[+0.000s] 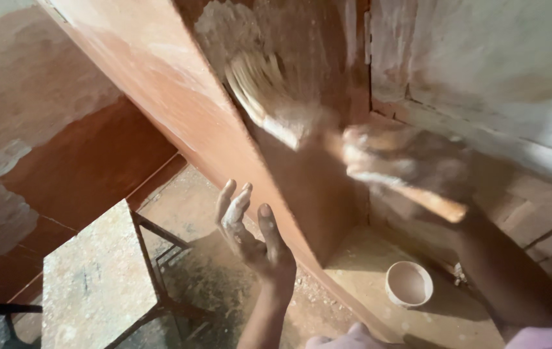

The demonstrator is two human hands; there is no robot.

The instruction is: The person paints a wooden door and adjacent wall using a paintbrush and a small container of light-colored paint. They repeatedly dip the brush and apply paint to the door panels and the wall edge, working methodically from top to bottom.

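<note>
Two hands are in play at the reddish wooden door (179,97). A wide brush (269,97) is gripped by its handle in the right hand (399,161), fingers closed round it, bristles pressed flat to the door's face so the wet coat is spread along the grain; the motion is blurred. The left hand (250,229) is held open and empty just beside the door's edge, fingers spread, apparently to keep it steady. A small round bowl (409,283) is set on the floor (366,258) below, near the brush. A dusty stool (95,278) is seen at left.
</note>
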